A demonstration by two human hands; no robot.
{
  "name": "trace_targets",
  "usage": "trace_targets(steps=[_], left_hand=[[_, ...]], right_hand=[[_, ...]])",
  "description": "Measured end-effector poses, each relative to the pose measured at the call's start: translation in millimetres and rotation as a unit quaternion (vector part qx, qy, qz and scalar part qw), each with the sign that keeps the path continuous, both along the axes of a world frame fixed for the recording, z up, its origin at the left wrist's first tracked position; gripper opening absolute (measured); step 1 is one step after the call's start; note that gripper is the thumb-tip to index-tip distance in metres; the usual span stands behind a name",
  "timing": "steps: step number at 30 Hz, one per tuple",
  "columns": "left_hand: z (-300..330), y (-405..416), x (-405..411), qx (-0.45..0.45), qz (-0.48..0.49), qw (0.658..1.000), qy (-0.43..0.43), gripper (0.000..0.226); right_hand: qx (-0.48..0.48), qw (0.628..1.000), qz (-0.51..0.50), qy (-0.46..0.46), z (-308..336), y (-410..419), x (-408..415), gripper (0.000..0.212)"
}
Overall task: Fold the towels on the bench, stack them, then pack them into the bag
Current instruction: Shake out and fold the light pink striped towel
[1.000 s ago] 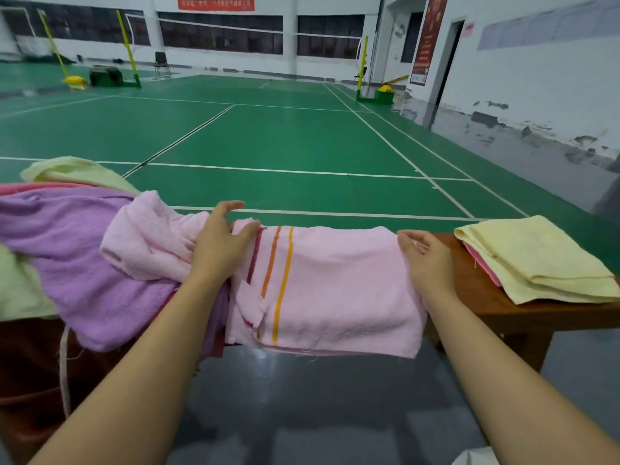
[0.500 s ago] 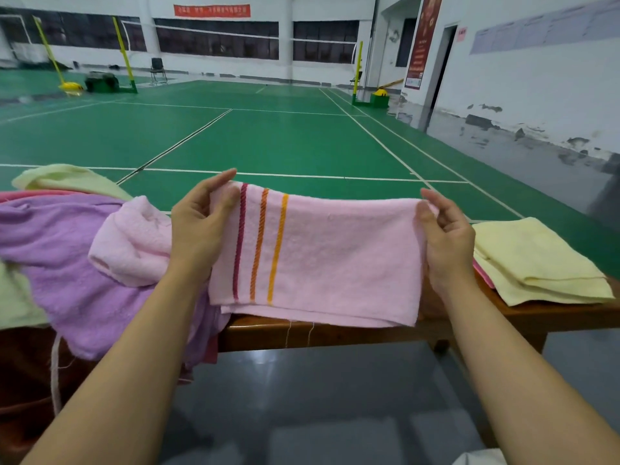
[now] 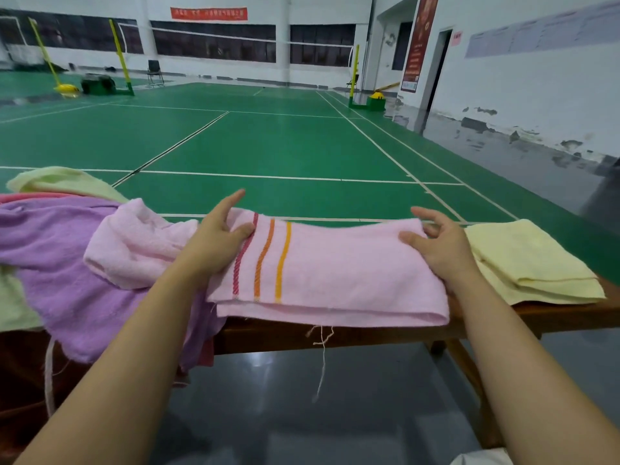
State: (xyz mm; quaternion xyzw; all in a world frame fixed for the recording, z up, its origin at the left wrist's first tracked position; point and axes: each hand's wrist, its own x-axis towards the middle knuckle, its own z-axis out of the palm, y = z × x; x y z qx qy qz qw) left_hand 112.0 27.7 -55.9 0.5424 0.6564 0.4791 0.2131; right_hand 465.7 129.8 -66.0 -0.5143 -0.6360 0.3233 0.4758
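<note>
At the far left a loose heap of unfolded towels lies over the end of the bench (image 3: 335, 335): a pale yellow towel (image 3: 60, 182) at the back, a purple towel (image 3: 57, 260) draped down the front edge, and a crumpled pink towel (image 3: 134, 243) resting on the purple one. Just right of that heap, the left hand (image 3: 214, 239) holds the striped end of the pink striped towel (image 3: 335, 273), its thumb on top beside the red stripe and its fingers curled behind the far edge, with the index finger pointing loose and straight. The towel lies on the bench folded over on itself, two layers showing along its near edge, where a frayed thread hangs down. At its plain end the right hand (image 3: 439, 250) pinches the corner, thumb on top and fingers bent round the cloth. Just beyond that hand, touching or nearly touching the pink towel, a folded yellow towel (image 3: 526, 260) sits at the right end of the bench with a sliver of pink cloth under it. No bag can be made out with certainty.

The terry cloth looks light, soft and limp, so it will likely sag wherever it is unsupported. It is best held at the two end corners, kept taut so that the layers stay aligned for the next fold.
</note>
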Motion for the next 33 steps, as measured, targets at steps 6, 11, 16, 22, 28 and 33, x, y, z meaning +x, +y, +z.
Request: trace_targets(steps=[6, 11, 16, 22, 28, 33], left_hand=[[-25, 10, 7, -0.132, 0.033, 0.961, 0.24, 0.053], [-2, 0, 46, -0.14, -0.021, 0.956, 0.257, 0.019], [-2, -13, 92, -0.352, -0.181, 0.897, 0.194, 0.035], [-26, -2, 101, -0.316, -0.137, 0.874, 0.342, 0.06], [-46, 19, 92, -0.259, -0.137, 0.878, 0.38, 0.059], [-57, 35, 92, -0.218, -0.102, 0.916, 0.32, 0.058]], right_hand=[[-0.037, 0.944, -0.085, -0.318, -36, 2, -7, 0.052], [0.047, 0.951, 0.018, -0.305, -32, -10, -34, 0.024], [0.031, 0.906, 0.216, -0.362, -50, -23, -62, 0.033], [-0.011, 0.894, 0.163, -0.418, -58, -14, -64, 0.047], [-0.078, 0.871, 0.066, -0.481, -54, -18, -66, 0.057], [-0.114, 0.824, 0.008, -0.555, -31, -37, -72, 0.057]])
